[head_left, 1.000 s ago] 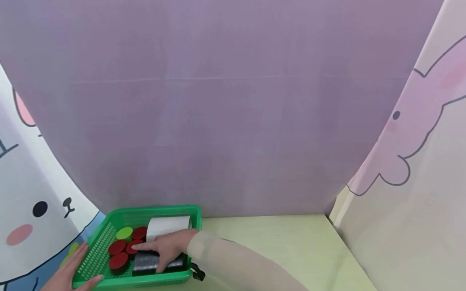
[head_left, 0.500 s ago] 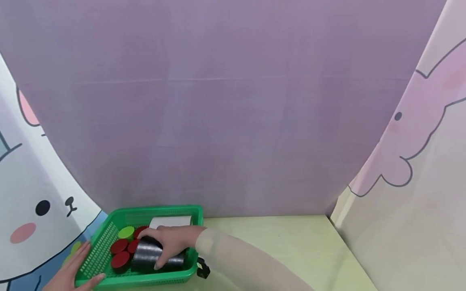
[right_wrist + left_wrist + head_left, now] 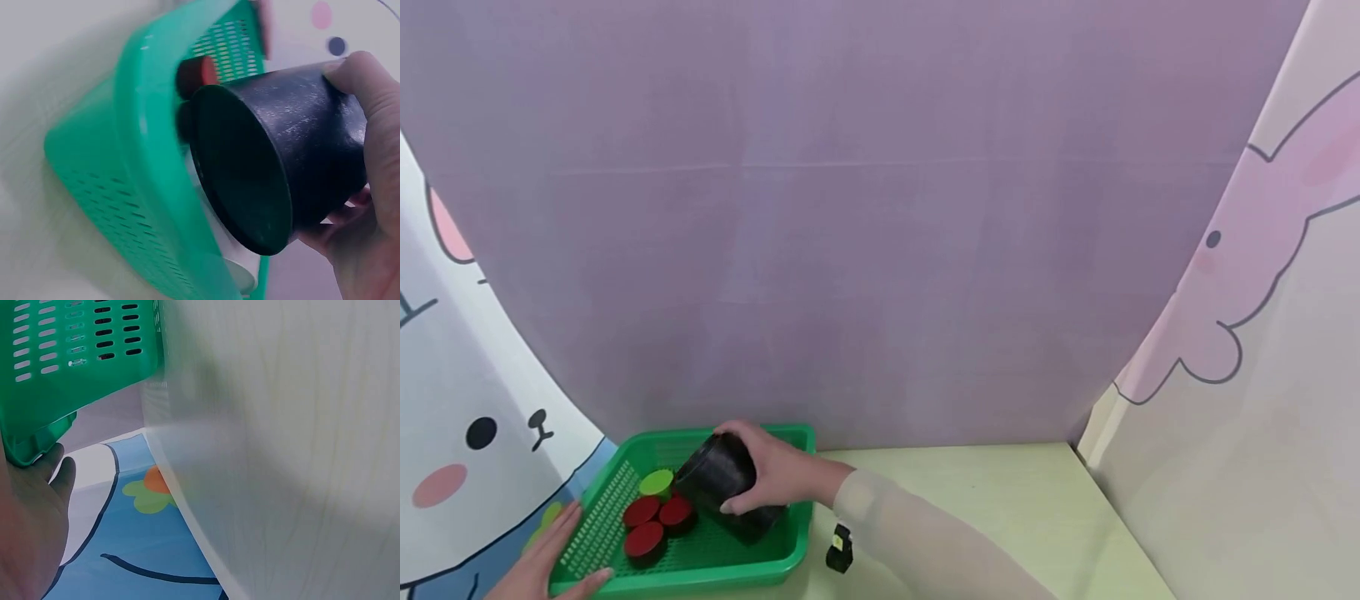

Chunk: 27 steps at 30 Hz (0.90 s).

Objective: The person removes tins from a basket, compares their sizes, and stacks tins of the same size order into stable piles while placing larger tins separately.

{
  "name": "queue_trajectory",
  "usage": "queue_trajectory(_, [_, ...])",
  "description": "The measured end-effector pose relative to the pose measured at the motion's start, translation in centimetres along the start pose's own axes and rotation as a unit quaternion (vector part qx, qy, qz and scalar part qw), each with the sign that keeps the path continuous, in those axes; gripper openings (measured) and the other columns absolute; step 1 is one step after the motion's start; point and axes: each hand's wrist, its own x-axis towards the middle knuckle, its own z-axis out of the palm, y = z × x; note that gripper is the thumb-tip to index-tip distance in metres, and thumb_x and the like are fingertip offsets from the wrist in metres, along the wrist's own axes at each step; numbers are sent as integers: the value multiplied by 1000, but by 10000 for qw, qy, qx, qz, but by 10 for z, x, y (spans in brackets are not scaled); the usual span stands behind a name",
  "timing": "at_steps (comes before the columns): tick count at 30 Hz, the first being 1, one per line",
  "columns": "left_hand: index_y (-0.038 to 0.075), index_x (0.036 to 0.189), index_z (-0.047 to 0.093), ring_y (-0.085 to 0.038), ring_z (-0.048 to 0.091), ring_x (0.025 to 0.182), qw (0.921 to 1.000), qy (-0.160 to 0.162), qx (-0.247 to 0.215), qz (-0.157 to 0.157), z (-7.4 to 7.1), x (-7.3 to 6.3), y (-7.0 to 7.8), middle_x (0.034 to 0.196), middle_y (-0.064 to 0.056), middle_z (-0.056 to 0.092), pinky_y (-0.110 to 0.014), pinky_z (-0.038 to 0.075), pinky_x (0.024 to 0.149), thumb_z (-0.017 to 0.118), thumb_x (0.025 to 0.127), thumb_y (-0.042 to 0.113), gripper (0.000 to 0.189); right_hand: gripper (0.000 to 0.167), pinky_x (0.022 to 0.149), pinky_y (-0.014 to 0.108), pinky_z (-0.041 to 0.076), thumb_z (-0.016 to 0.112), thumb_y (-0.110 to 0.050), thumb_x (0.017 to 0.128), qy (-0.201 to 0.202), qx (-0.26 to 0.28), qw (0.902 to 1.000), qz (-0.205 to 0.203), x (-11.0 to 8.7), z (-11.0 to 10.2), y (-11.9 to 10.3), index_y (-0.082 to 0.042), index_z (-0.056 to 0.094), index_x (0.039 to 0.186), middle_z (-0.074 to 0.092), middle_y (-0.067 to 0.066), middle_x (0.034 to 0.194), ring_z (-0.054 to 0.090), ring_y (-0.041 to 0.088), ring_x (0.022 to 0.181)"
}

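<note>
My right hand (image 3: 786, 467) grips a black cylindrical cup (image 3: 718, 475), tilted over the right part of a green plastic basket (image 3: 722, 575). In the right wrist view, the open mouth of the black cup (image 3: 244, 169) faces the camera. My left hand (image 3: 542, 554) rests at the basket's near left corner, fingers straight along the outer side and thumb by the front rim. The left wrist view shows the left hand's fingertips (image 3: 62, 478) against the basket lip. Several red-topped round pieces (image 3: 644, 542) and a lime green one (image 3: 657, 483) stand inside.
A white cylindrical thing (image 3: 242, 275) lies in the basket in the right wrist view. The pale table (image 3: 962, 500) extends right of the basket, up to a purple backdrop (image 3: 880, 250). Cartoon-printed cloths (image 3: 1247, 275) flank both sides. A small black object (image 3: 840, 550) hangs beneath the right wrist.
My right hand has taken hold of the black cup and raised it, tilting it back and right from its lying place in the basket. The left hand stays at the corner.
</note>
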Motion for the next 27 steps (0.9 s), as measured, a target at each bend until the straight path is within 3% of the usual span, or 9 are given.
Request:
queue_trajectory(6, [-14,168,-1,-80,25,140,10000,-33,-44,-14,2,1,-3,168,-50,9,-94,44,90,63,109,58,113,98,101,27,56,90,-35,94,770,331,9964,-96,-14,-13,3,-38,27,170,43,-11,160,53,6,132])
queue_trajectory(11, [-15,168,-3,-80,25,139,9999,-105,-53,-30,2,2,-5,168,-50,8,-93,44,90,61,110,59,113,100,106,34,55,90,-39,94,1212,658,9904,118,-26,-22,6,-46,24,168,39,-9,165,49,11,141])
queue_trajectory(15, [-14,168,-3,-80,25,139,9999,-101,-81,-15,3,3,-10,168,-50,8,-93,44,90,62,109,59,114,101,106,37,56,90,-41,94,1432,701,9870,203,-35,-31,9,-47,22,169,38,-7,166,47,16,143])
queue_trajectory(21, [-12,169,-4,-80,24,140,9999,-12,-106,55,7,6,-19,169,-50,7,-94,44,89,63,109,59,115,102,93,35,61,91,-35,94,1643,839,9826,231,-53,-45,16,-46,23,169,41,-5,161,56,20,130])
queue_trajectory(27, [-13,169,-3,-80,23,142,9999,95,-55,81,7,3,-16,169,-50,8,-94,42,91,65,109,58,115,99,98,42,61,89,-34,95,1975,1048,9745,189,-72,-52,26,-44,25,170,44,-2,158,56,25,131])
